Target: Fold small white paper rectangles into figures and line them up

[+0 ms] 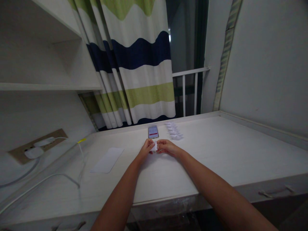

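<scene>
Between my two hands, low over the middle of the desk, is a small piece of folded white paper [154, 147]. My left hand [146, 148] pinches its left side with fingers closed. On the other side my right hand [167, 147] has its fingertips closed on the paper's right edge. Just beyond my hands lies a phone [153, 132] with its screen lit. Several folded white paper pieces [174, 131] stand in a row to the right of the phone. The finer folds of the held paper are too small to make out.
A stack of white paper sheets [107, 160] lies on the white desk [231, 150] at the left. Plugs [35, 152] and white cables [55, 175] run along the left wall. A striped curtain [144, 77] hangs behind, with shelves [48, 86] at upper left.
</scene>
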`<move>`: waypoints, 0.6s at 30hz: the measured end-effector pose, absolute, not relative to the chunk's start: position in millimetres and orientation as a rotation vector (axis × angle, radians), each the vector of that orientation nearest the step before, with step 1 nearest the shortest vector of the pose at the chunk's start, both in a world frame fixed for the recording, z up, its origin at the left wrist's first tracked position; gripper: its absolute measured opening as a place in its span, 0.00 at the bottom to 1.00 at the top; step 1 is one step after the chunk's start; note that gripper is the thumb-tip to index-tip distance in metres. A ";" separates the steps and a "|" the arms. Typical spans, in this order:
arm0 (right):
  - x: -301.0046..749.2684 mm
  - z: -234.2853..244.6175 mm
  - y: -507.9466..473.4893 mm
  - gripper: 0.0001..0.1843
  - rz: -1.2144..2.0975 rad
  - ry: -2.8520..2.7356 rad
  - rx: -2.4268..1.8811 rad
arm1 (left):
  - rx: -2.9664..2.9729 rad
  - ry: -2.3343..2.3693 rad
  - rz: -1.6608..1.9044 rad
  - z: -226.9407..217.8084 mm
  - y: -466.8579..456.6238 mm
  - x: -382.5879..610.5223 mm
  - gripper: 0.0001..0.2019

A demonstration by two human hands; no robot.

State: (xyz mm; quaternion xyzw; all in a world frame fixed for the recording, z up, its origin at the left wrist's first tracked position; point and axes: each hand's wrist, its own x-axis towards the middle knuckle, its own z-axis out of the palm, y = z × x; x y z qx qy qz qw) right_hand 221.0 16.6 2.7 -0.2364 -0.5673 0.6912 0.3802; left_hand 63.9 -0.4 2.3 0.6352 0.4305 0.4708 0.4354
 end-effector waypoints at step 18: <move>215.9 5.3 17.0 0.10 1.573 -1.376 -0.868 | 1.819 1.264 1.370 9.2 -0.6 60.2 0.10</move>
